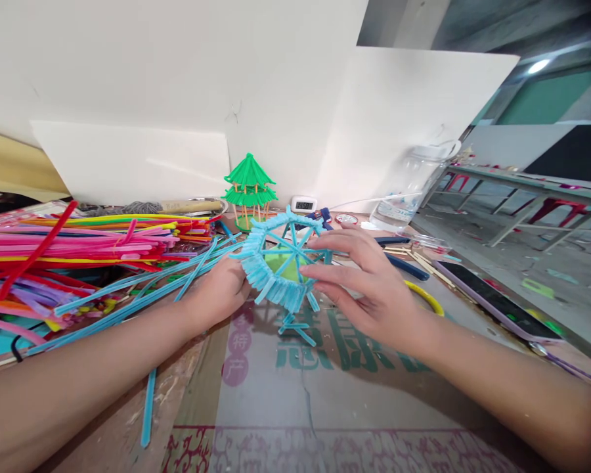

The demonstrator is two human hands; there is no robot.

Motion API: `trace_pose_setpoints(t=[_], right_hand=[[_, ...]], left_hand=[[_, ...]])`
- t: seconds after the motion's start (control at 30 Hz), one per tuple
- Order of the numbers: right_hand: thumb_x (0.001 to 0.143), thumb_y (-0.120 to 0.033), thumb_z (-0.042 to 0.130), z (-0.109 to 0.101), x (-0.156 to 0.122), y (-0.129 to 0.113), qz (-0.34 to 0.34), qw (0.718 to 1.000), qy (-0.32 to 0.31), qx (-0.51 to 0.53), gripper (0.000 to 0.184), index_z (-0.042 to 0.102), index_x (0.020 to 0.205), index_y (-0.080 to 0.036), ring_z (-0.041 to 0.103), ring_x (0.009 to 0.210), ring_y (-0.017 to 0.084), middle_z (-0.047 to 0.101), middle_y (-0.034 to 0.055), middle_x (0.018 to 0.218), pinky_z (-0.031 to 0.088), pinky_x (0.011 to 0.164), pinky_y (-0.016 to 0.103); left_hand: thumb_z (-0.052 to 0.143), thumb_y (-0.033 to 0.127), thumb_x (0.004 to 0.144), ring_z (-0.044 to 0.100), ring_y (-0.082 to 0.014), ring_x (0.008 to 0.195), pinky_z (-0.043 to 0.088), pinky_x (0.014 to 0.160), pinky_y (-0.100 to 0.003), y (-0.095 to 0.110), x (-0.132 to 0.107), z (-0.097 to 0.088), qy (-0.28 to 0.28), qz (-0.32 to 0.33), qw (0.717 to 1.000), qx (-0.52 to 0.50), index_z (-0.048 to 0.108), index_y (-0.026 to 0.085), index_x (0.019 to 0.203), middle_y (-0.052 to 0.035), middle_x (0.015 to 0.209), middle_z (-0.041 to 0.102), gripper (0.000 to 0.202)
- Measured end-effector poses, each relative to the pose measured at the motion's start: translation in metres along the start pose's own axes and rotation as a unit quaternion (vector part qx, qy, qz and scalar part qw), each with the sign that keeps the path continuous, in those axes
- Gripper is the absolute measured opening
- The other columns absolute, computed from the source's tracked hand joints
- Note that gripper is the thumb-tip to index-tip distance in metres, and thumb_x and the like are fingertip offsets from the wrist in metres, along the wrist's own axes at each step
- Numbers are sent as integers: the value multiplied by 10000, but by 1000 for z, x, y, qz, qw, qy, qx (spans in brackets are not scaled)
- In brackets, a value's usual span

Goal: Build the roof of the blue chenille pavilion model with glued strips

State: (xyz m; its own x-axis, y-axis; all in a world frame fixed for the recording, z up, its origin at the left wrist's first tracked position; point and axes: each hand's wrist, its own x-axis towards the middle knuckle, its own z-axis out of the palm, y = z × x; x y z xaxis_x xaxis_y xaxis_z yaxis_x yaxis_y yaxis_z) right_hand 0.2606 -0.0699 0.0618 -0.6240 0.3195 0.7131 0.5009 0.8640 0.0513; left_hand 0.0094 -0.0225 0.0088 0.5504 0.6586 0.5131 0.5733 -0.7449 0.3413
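Observation:
A light blue pipe-cleaner frame [282, 291] is held up above the printed sheet. It is a many-sided ring with spokes meeting at the middle, and short fuzzy pieces line its left and lower sides. Something light green shows through the spokes. My left hand [221, 287] is closed at the frame's left edge, its fingertips partly hidden behind it. With thumb and fingers, my right hand [364, 276] grips the right side. Short blue pipe-cleaner pieces [297, 327] show just below the frame. Long blue pipe cleaners [128, 303] lie beside and behind my left forearm.
Colourful pipe cleaners [79, 243] are heaped at left. Behind stand a small green tiered pavilion [249, 184], a white digital timer [304, 203] and a clear water jug [398, 190]. To the right lie blue-handled pliers [406, 266], a yellow ring [426, 297] and a phone [495, 299].

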Motion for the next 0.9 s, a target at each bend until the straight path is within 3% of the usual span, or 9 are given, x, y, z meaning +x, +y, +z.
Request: trace_pose_setpoints(t=[0.27, 0.57, 0.73, 0.83, 0.9], right_hand=[[881, -188, 580, 1, 0, -3, -32, 999, -20, -23, 251, 671, 1097, -279, 536, 1181, 235, 615, 72, 1199, 318, 1089, 560], [888, -250, 591, 5, -1, 1, 1, 1000, -17, -8, 278, 619, 1164, -274, 516, 1209, 251, 612, 78, 1218, 342, 1069, 553], [806, -404, 693, 10, -2, 4, 32, 999, -11, -20, 505, 526, 1244, -215, 528, 1192, 279, 606, 122, 1230, 319, 1084, 556], [806, -400, 693, 11, -2, 4, 51, 998, -5, -30, 453, 542, 1194, -222, 530, 1186, 286, 609, 121, 1218, 338, 1064, 547], [826, -392, 672, 11, -2, 4, 62, 998, 0, -33, 398, 552, 1167, -227, 532, 1181, 285, 615, 118, 1201, 341, 1057, 544]], left_hand=[[452, 82, 777, 645, -210, 941, 493, 913, -369, -1, 1, 1, -9, 8, 1000, -19, 680, 180, 973, -57, 1029, 706, 317], [458, 164, 845, 615, -233, 967, 460, 949, -402, -11, 0, 7, -10, -4, 999, 33, 666, 174, 940, -79, 991, 687, 228], [378, 301, 934, 604, -246, 870, 482, 835, -397, -6, 0, 7, -11, -34, 997, 64, 632, 166, 814, -97, 858, 660, 313], [360, 366, 947, 586, -229, 752, 482, 731, -363, -1, 0, 6, -8, -47, 996, 73, 604, 180, 716, -75, 732, 621, 384], [377, 371, 946, 586, -217, 750, 480, 736, -348, 0, 0, 6, -9, -45, 997, 63, 617, 183, 729, -64, 713, 617, 374]])
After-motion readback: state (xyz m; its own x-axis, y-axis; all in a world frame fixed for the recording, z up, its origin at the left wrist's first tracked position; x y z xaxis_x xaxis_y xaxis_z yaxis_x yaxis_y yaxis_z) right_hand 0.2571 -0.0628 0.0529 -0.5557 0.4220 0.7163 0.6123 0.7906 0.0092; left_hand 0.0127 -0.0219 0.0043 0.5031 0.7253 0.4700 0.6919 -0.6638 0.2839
